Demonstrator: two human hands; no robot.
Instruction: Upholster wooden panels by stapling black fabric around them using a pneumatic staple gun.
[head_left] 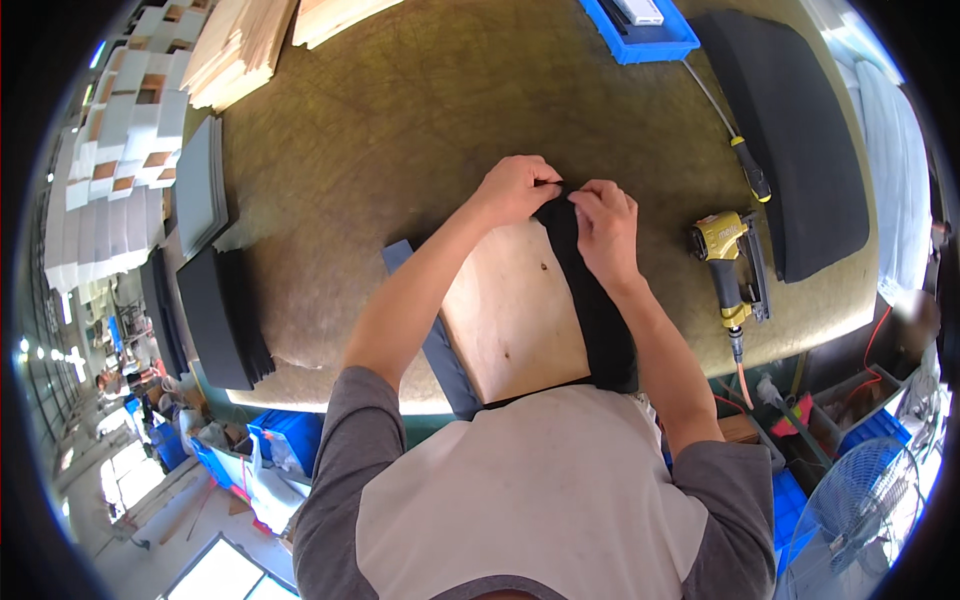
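Observation:
A pale wooden board (518,305) lies on the table close to my body, with two small dark knots on its face. Black fabric (597,330) is folded over its right side and runs up to the far right corner. At that corner my left hand (517,190) pinches the fabric's edge. Just right of it, my right hand (606,228) also closes on the fabric with thumb and fingers. A dark grey strip (440,350) shows along the board's left side, partly behind my left forearm.
A gold staple gun (728,255) with its air hose lies on the right, below a yellow-black screwdriver (750,170). Black padded sheets (790,140) lie beyond them. A blue tray (655,45) sits at the far side. Wooden boards (240,50) and dark sheets (218,320) are stacked left.

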